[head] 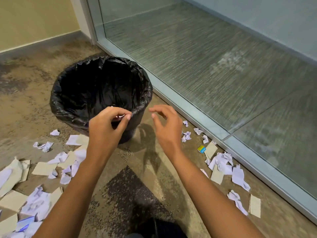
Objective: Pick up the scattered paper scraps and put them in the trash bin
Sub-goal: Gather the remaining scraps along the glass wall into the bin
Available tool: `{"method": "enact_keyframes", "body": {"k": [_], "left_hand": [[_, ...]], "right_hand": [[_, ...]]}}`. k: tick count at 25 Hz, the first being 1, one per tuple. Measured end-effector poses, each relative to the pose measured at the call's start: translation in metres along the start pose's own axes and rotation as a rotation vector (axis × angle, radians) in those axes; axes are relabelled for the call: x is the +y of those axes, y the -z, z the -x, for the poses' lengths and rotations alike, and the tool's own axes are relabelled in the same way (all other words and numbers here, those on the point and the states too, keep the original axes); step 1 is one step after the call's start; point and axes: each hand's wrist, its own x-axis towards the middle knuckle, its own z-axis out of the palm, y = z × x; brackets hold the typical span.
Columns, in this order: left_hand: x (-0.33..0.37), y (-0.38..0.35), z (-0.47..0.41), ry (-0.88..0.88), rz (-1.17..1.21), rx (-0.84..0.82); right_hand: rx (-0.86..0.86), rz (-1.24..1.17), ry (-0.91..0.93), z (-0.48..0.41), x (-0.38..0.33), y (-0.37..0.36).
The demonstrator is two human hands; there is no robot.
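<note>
Head view, looking down at a carpeted floor (149, 169) in a corner beside a glass partition (205, 57).

Trash bin (101, 93): round, upright, lined with a black plastic bag whose edge is folded out over the rim. It stands on the floor near the metal base rail (188, 103) of the partition, not touching it. The inside is dark; contents cannot be made out.

Left hand (106, 127): raised over the near rim of the bin, back of the hand toward the camera. Fingers curled in, thumb and forefinger pinched together. A small sliver of white paper (120, 116) shows between the fingertips, mostly hidden by the hand.

Right hand (167, 127): held in the air just right of the bin, over the floor. Fingers loosely spread and slightly bent, thumb apart from them. Nothing is in it.

Paper scraps: many remain on the floor.
- Left cluster (42, 169): crumpled white pieces mixed with flat beige cardboard pieces, spread from the foot of the bin to the lower left edge of the frame. One large white sheet (36, 205) carries faint lettering, unreadable.
- Right cluster (223, 164): white crumples and beige pieces lying along the base rail.
- A small yellow and blue card (201, 149) lies among the right cluster, near the rail.

A dark patch in the carpet pattern (130, 191) lies between the two forearms.
</note>
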Motion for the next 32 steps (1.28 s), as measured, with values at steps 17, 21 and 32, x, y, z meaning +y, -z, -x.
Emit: {"method": "enact_keyframes", "body": {"k": [17,21,32], "left_hand": [[0.024,-0.093,0.160,0.054,0.102,-0.495],[0.028,-0.117,0.183,0.017,0.033,-0.548],[0.037,-0.205,0.211,0.117,-0.120,-0.788]], "right_hand": [[0.425,0.295,-0.573,0.195,0.106,0.178],[0.473,0.331,-0.699,0.225,0.126,0.197],[0.371,0.517,-0.987,0.255,0.212,0.242]]}}
